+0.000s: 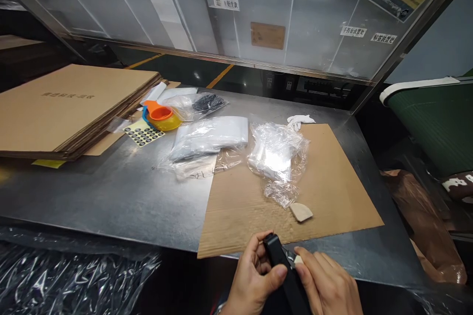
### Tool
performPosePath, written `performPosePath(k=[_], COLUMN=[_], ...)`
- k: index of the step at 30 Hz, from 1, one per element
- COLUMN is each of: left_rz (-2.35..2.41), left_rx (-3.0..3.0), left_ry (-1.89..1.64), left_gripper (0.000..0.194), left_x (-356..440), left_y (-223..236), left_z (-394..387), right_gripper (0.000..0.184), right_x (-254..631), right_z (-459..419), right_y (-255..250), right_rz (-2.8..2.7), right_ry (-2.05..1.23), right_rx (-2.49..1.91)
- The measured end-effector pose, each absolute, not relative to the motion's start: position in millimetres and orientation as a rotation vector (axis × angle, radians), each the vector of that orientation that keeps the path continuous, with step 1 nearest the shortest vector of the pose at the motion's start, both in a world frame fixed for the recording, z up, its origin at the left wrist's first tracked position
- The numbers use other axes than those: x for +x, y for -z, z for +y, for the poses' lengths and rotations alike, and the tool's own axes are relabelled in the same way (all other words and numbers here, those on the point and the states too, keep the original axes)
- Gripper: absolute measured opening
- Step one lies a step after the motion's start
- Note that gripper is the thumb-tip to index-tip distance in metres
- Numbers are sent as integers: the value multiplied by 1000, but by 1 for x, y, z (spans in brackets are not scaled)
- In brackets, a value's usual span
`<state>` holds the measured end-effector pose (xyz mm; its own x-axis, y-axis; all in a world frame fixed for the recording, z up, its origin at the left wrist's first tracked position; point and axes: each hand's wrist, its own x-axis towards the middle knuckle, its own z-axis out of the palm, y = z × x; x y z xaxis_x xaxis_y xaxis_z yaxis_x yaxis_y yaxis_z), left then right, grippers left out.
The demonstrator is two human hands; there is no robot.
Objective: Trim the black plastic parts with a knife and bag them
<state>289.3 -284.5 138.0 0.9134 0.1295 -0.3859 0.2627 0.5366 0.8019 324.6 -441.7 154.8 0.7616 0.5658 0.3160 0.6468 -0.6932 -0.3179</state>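
Observation:
Both my hands are at the near edge of the metal table (111,197). My left hand (254,275) is closed around a long black flat object (284,266), thumb across its side. My right hand (328,283) presses its fingers on the same black object, with a small pale piece (297,259) pinched at the fingertips. Just beyond lies a brown cardboard sheet (332,192) with a crumpled clear plastic bag (277,157) and a small beige wedge (301,212) on it.
A stack of flat cardboard (70,108) sits at the left. Orange, yellow and blue cups (161,115), a sticker sheet (142,134), clear bags (209,138) and a white glove (300,120) lie mid-table. Clear panels (258,15) wall the back. A green conveyor (432,118) stands right.

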Motion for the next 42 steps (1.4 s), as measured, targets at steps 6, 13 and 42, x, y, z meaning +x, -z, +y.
performPosePath(k=[6,13,42], left_rz=[427,422,405], left_rx=[1035,1005,1118], left_ry=[67,77,103], left_gripper=[65,61,65], left_x=[288,290,287], left_y=[-137,-145,-131], left_z=[-285,-285,-283], right_gripper=[30,36,13], right_x=[324,332,352], right_z=[-443,-444,-426], right_y=[-153,-132,-180], right_rz=[-924,-658,-623], right_ry=[248,13,-535], right_rx=[-2557,-2626,-2014])
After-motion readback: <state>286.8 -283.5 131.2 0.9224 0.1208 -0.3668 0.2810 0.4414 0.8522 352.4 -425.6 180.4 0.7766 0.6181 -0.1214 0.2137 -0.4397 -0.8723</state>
